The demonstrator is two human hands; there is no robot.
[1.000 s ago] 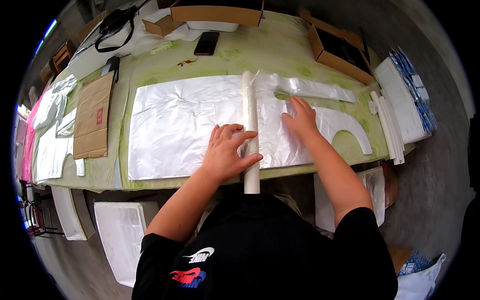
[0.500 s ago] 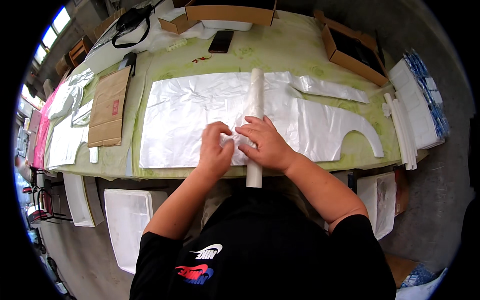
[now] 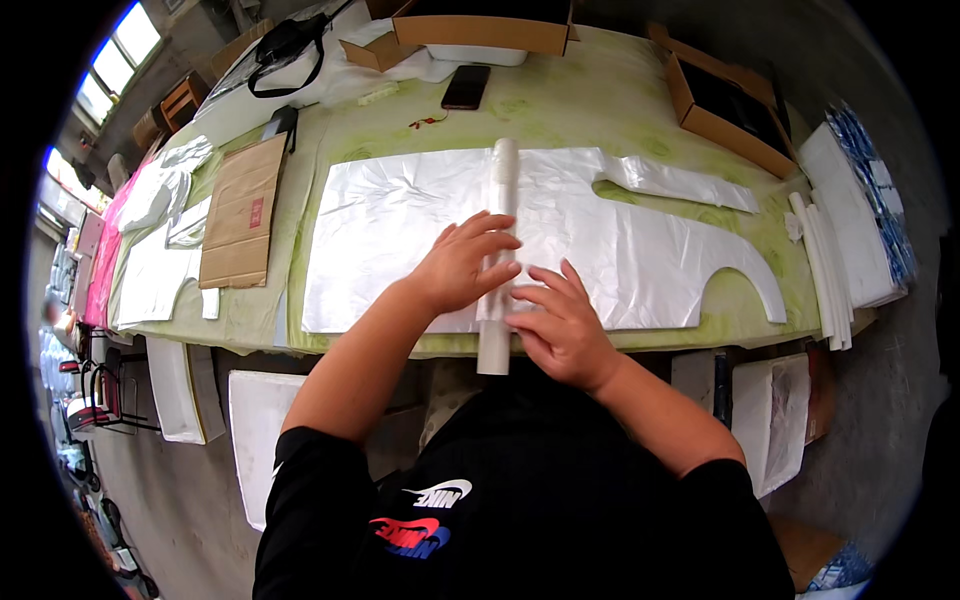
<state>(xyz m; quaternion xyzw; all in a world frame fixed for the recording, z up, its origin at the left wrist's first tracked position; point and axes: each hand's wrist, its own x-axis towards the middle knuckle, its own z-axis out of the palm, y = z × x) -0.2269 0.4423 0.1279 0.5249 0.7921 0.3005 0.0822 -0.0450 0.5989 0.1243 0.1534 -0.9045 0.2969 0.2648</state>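
A white plastic apron [image 3: 400,210] lies spread out on the table, its straps and curved cutout toward the right. Across its middle rests a long, pale roll of plastic film [image 3: 506,185], whose near end sticks out past the table edge. My left hand [image 3: 462,262] lies over the roll from the left, fingers stretched across its top. On the roll's right side is my right hand [image 3: 565,325], lower down, with spread fingers; its fingertips are at the roll's edge. Neither hand is wrapped round the roll.
Left of the apron lies flat brown cardboard [image 3: 243,215], with more folded white plastic [image 3: 150,280] beyond. A phone [image 3: 466,88] and open cardboard boxes [image 3: 725,120] stand farther back. Thin white rolls [image 3: 820,270] and stacked white packs [image 3: 855,215] are at the right edge.
My left hand has gone from curled beside the roll to stretched over it. My right hand has come off the top to the right side, nearer me. The roll sits slightly farther left on the apron.
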